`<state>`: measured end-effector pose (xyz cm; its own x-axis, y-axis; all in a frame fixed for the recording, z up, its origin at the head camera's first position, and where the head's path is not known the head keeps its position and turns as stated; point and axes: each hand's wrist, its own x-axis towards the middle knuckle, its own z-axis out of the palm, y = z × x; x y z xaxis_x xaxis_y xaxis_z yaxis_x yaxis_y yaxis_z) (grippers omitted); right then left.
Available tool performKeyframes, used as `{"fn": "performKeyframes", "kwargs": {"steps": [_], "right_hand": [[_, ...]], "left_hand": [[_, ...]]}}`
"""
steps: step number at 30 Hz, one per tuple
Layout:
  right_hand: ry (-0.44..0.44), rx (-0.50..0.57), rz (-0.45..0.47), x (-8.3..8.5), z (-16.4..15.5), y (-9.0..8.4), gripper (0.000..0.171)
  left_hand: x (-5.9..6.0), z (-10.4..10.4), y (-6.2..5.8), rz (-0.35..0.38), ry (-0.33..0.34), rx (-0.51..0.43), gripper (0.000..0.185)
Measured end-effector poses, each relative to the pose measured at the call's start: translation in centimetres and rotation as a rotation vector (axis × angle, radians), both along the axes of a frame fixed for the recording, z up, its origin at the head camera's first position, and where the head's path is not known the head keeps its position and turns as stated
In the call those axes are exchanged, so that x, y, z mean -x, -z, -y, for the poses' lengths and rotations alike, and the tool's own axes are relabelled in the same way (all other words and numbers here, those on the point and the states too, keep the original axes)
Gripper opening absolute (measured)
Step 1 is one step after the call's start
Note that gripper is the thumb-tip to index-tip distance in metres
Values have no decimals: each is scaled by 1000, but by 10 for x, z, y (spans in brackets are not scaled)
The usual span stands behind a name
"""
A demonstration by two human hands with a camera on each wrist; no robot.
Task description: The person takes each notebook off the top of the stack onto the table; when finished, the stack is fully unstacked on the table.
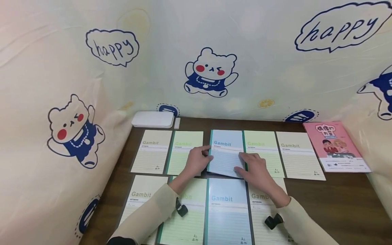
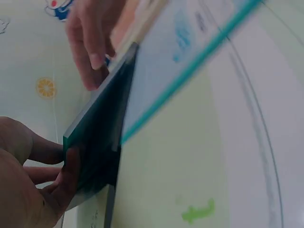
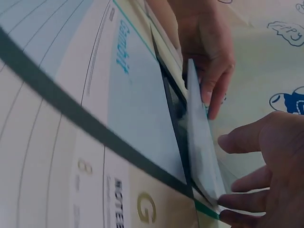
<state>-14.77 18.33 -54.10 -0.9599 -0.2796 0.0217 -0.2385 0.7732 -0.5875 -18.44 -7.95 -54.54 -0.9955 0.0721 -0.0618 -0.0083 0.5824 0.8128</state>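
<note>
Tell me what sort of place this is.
Probably a makeshift home recording corner: a dark wooden table walled in by a cartoon-bear "happy" sheet, with Gambit notebooks laid in rows. Both hands hold the blue Gambit notebook; a pink booklet lies alongside.

1. Bare bench [image 1: 337, 204] at 4 o'clock of the raised blue notebook [image 1: 226, 153]: open passage.
2. Notebooks crowd 3, 6, 9 o'clock, edge to edge.
3. White box [image 1: 153, 119] at 10 o'clock; fabric backdrop [image 1: 260, 51] blocks 12.
</note>
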Motion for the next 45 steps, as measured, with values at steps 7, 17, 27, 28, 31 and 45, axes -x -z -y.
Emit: {"fn": "performKeyframes", "kwargs": {"steps": [7, 17, 27, 28, 31, 45], "right_hand": [[143, 142, 63, 4, -4, 1, 64], [351, 453, 318, 12, -6, -6, 70], [401, 459, 313, -6, -31, -2, 71], [404, 461, 302, -10, -36, -3, 70], [410, 465, 248, -25, -57, -7, 64], [810, 97, 372, -125, -191, -3, 57]], "left_hand": [[3, -1, -7, 173, -67, -331, 44], [1, -4, -2, 159, -3, -233, 50], [-3, -12, 8, -115, 171, 294, 33], [-3, -12, 9, -127, 178, 325, 33], [-2, -12, 11, -156, 197, 440, 36], [8, -1, 9, -258, 207, 616, 44]]}}
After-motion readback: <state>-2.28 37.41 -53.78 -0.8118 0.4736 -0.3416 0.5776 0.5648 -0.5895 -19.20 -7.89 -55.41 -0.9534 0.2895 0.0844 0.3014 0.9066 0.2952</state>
